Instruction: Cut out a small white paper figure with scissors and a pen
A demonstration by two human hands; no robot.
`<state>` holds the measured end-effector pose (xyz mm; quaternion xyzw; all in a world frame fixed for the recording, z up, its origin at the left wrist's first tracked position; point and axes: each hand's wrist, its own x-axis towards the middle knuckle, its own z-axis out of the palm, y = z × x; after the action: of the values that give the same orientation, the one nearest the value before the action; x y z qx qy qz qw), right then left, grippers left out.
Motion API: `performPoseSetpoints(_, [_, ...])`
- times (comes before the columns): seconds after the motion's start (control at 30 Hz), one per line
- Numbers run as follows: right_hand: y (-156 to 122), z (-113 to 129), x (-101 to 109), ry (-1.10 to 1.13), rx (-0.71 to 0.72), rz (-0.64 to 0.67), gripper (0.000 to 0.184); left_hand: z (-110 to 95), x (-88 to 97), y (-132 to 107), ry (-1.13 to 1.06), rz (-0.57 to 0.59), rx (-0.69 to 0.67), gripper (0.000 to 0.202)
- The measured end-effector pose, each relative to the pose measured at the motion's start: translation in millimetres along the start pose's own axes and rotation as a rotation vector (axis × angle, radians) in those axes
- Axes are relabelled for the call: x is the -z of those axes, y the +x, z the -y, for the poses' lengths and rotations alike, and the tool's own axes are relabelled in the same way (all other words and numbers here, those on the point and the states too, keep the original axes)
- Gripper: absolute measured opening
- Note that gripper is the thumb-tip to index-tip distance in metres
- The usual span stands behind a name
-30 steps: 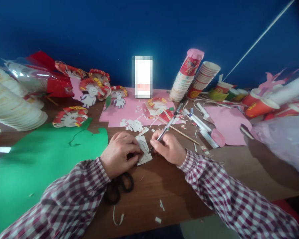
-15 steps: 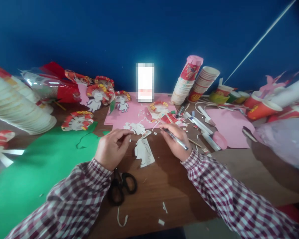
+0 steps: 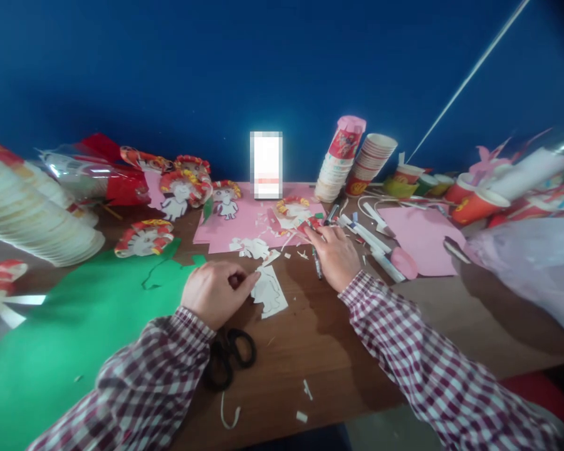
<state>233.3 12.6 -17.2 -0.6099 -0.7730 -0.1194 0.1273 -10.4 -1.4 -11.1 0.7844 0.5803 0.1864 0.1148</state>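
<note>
My left hand (image 3: 219, 289) is curled, its thumb and forefinger pinched at the left edge of a white paper piece (image 3: 273, 294) with a figure outlined on it. Below that hand, black-handled scissors (image 3: 241, 347) lie on the table, their blades hidden under the wrist and sleeve. My right hand (image 3: 337, 254) is palm down, its fingers stretched toward red and white paper scraps (image 3: 305, 223). Beside it a pen (image 3: 316, 263) lies on the table, apparently out of its grip. White paper offcuts (image 3: 251, 247) lie just beyond both hands.
Green paper (image 3: 89, 326) covers the left side. Pink sheets (image 3: 216, 228) lie at the back, with a paper-cup stack (image 3: 336, 163) behind. Cup-ring crafts (image 3: 145, 239) and a leaning cup stack (image 3: 42, 213) stand left. Markers (image 3: 371, 241) and pink paper (image 3: 423, 241) lie right.
My right hand has let go of the pen, turned palm down and stretched out its fingers. My left hand has moved right, onto the edge of the drawn paper. The view has shifted slightly.
</note>
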Motion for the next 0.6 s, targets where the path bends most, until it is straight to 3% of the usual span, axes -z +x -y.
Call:
performPoseSetpoints(0.2, [-1.1, 2.0, -0.6, -0.096, -0.043, 0.033, 0.04, -7.1, -1.5, -4.7, -0.051, 0.079, 0.021, 0.027])
performPoseSetpoints(0.4, [-2.3, 2.9, 0.0, -0.083, -0.144, -0.002, 0.044, -4.8, -4.8, -7.0, -0.119, 0.064, -0.012, 0.02])
performPoseSetpoints(0.6, [-7.3, -0.6, 11.1, -0.03, -0.246, -0.05, 0.046, -0.2, -5.2, -3.2, -0.451, 0.049, -0.011, 0.024])
